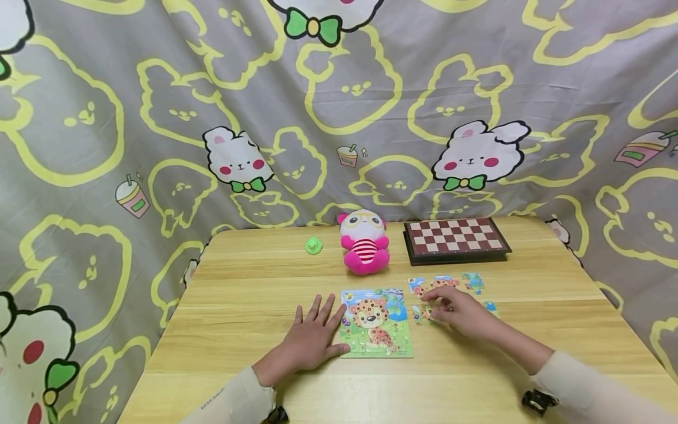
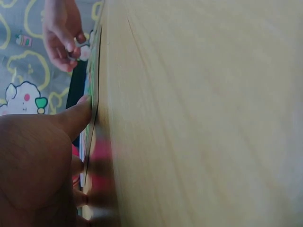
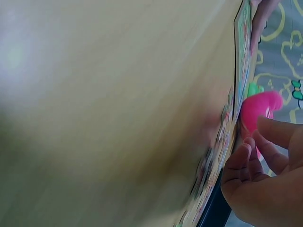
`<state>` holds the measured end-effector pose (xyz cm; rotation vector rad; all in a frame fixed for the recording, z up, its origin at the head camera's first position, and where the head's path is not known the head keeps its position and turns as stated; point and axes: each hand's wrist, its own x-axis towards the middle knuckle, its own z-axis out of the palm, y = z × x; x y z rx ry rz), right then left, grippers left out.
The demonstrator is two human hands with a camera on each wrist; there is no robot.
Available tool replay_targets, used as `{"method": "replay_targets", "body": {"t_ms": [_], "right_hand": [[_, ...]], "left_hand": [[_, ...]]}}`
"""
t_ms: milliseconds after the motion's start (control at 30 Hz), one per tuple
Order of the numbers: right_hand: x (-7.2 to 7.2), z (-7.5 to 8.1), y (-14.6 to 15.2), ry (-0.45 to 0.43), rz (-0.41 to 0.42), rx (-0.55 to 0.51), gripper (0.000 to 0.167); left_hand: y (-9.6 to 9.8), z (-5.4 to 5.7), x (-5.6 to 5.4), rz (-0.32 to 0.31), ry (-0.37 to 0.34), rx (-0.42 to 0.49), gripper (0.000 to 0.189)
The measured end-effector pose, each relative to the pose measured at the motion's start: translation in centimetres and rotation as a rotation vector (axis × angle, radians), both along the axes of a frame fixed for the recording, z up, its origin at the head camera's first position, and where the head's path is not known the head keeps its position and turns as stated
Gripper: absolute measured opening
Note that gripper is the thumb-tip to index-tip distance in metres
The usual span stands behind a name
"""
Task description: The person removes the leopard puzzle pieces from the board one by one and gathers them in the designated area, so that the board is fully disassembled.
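Note:
A puzzle board with a spotted leopard cub picture lies flat on the wooden table. My left hand is spread beside it, fingers straight, with the thumb touching its lower left edge. In the left wrist view, the thumb rests against the board's edge. To the board's right, several loose puzzle pieces lie in two rough rows. My right hand hovers over them, its fingers loosely bent and partly covering the lower row. In the right wrist view, the thumb and fingertips stand apart, with no piece visible between them.
A pink and white plush panda sits behind the board, with a small green duck toy to its left. A brown and white checkered board lies at the back right. A patterned curtain hangs behind the table.

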<state>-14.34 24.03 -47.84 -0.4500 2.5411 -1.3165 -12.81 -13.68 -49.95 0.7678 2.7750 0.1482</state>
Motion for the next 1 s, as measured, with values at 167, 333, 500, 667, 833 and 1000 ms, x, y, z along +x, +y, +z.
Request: {"method": "replay_targets", "body": {"t_ms": [167,333,500,667,833,1000], "right_hand": [[0.0,-0.3,-1.6,0.010,0.048,-0.014,0.031],[0.1,-0.6,-3.2,0.009,0.090,-0.037,0.030],[0.2,-0.7,-4.9,0.002,0.118,-0.037,0.029],[0.3,-0.8,-6.3,-0.015,0.146,-0.047,0.030],[0.4,-1.1,-7.6,-0.015,0.175,-0.050,0.031],[0.8,-1.1,-9.0,-0.024,0.202,-0.069,0.030]], "left_hand": [[0.0,0.0,0.0,0.000,0.002,-0.002,0.090],[0.0,-0.1,0.0,0.003,0.006,-0.006,0.090],[0.0,-0.1,0.0,0.008,0.008,-0.005,0.090],[0.1,0.0,0.1,0.009,0.010,-0.004,0.090],[0.1,0.0,0.1,0.010,0.013,-0.006,0.090],[0.1,-0.1,0.1,0.010,0.019,-0.009,0.090]]}}
